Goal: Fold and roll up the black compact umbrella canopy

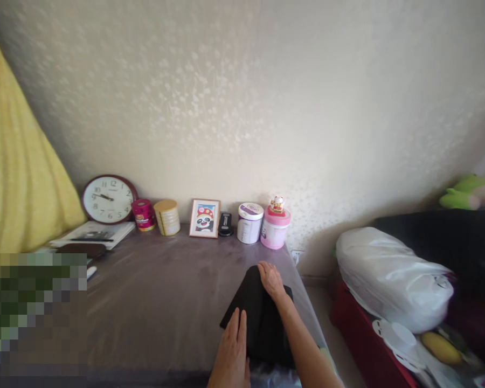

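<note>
A black piece of folded cloth [261,323] lies near the front right edge of the table; what kind of cloth it is I cannot make out. My left hand [233,345] rests at its near left side, fingers stretched out and close together, the thumb partly hidden low down. Across the far end of the cloth lies my right hand [271,280], its fingers flat on the top near the upper edge. My right forearm covers part of the cloth's right side.
Along the wall stand a clock [110,199], a pink can [143,215], a yellow can [167,217], a framed panda picture [205,218], a black device [226,224], a white tub [249,223] and a pink tub [275,230] topped by a figurine. A white plastic bag [392,277] sits right, beyond a gap.
</note>
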`<control>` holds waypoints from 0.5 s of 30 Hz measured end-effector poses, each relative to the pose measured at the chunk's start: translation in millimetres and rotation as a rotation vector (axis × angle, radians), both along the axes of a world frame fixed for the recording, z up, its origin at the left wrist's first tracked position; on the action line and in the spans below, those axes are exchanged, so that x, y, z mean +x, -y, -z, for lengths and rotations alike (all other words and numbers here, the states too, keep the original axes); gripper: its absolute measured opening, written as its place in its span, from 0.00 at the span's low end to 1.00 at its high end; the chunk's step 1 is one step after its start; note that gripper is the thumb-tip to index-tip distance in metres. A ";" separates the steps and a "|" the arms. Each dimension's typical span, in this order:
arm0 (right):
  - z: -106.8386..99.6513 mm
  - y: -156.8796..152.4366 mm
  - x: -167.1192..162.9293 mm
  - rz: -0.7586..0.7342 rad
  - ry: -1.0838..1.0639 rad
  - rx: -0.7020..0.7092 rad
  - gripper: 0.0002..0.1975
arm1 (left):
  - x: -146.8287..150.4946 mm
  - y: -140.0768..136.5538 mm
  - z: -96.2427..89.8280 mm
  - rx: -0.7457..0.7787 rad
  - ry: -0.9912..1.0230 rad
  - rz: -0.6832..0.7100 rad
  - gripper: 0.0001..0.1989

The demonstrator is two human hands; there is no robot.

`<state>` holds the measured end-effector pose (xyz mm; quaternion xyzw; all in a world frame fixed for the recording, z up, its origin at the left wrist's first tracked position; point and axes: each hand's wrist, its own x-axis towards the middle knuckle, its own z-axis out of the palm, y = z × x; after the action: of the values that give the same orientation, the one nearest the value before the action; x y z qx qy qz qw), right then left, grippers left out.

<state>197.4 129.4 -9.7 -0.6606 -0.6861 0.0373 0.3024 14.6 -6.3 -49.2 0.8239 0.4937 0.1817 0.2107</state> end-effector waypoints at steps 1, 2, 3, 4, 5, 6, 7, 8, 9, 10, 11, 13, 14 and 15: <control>-2.2 5.4 1.3 0.029 -0.007 0.022 0.16 | 0.1 0.2 0.3 0.000 -0.005 0.000 0.46; -4.3 12.3 1.3 0.036 -0.017 0.056 0.16 | 0.2 0.4 -0.2 -0.004 -0.016 -0.001 0.46; -5.9 20.3 -0.2 0.014 -0.028 0.095 0.16 | 0.4 0.7 -1.4 -0.006 -0.026 -0.005 0.46; -6.7 28.6 -3.1 -0.037 -0.037 0.137 0.15 | 0.6 0.9 -3.2 -0.008 -0.035 -0.010 0.46; -6.7 36.5 -7.1 -0.118 -0.040 0.167 0.15 | 0.8 1.0 -5.1 -0.010 -0.043 -0.016 0.46; -5.9 43.3 -11.6 -0.199 -0.031 0.177 0.14 | 0.9 1.1 -7.2 -0.011 -0.050 -0.018 0.45; -4.3 48.2 -15.9 -0.263 -0.015 0.173 0.14 | 0.9 1.0 -9.2 -0.013 -0.057 -0.017 0.45; -2.2 51.1 -19.0 -0.292 -0.004 0.167 0.14 | 0.7 0.9 -11.0 -0.015 -0.065 -0.016 0.45; -0.1 52.0 -20.2 -0.284 0.001 0.163 0.14 | 0.5 0.7 -12.6 -0.018 -0.073 -0.015 0.44; 1.9 51.2 -19.1 -0.242 -0.004 0.163 0.14 | 0.2 0.5 -14.0 -0.021 -0.079 -0.015 0.44; 3.5 49.6 -15.3 -0.172 -0.022 0.166 0.15 | -0.1 0.4 -15.0 -0.023 -0.081 -0.015 0.44; 5.6 47.2 -0.4 0.002 -0.087 0.165 0.16 | -1.0 0.7 -16.2 -0.022 -0.071 -0.016 0.44; 6.2 47.8 9.8 0.089 -0.132 0.158 0.17 | -1.5 1.1 -16.4 -0.020 -0.059 -0.015 0.44; 6.8 50.3 20.9 0.167 -0.179 0.145 0.17 | -1.9 1.6 -16.3 -0.016 -0.042 -0.015 0.44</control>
<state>218.3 79.1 -16.5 -0.6858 -0.5999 0.0214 0.4114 12.7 -7.9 -32.9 0.8222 0.5054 0.1621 0.2055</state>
